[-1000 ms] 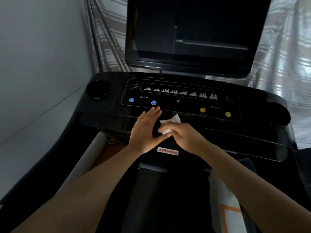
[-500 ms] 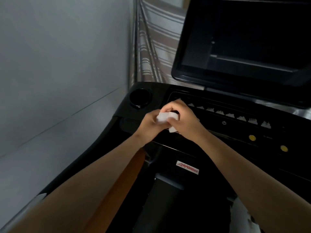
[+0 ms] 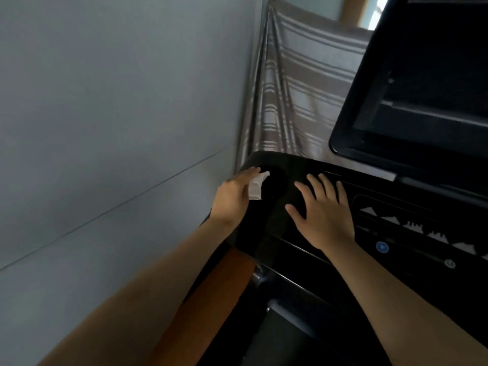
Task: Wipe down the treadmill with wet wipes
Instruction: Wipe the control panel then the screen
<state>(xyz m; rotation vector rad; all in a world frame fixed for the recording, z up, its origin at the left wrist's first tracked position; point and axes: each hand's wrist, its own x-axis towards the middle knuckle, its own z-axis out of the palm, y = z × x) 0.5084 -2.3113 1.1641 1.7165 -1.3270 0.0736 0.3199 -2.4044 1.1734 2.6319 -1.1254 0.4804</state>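
Head view only.

Left hand (image 3: 232, 196) is at the far left corner of the treadmill console (image 3: 266, 233), right next to the wall (image 3: 105, 101). Its fingers (image 3: 247, 174) are straight and pressed together, lying on top of the wet wipe (image 3: 257, 186) and pressing it onto the black surface. Thumb is hidden, can't tell if it grips.

Wipe is white and crumpled. It sticks out from under the hand on the side toward the cup holder (image 3: 276, 180), at the holder's left rim.

Right hand (image 3: 324, 215) lies palm down on the console, just right of the cup holder. Its fingers (image 3: 323, 184) are spread and flat, holding nothing. The two hands are apart, with the cup holder between them.

Control panel (image 3: 412, 228) is to the right of the right hand. White bar-graph marks, a blue button (image 3: 382, 247) and a power button (image 3: 449, 263) are visible.

Screen (image 3: 422, 88) is dark and tilted, upper right above the console.

Striped curtain (image 3: 303, 88) hangs behind the console in the corner. An orange-brown strip (image 3: 211, 299) runs below the console's left edge, between the forearms; can't tell what it is.
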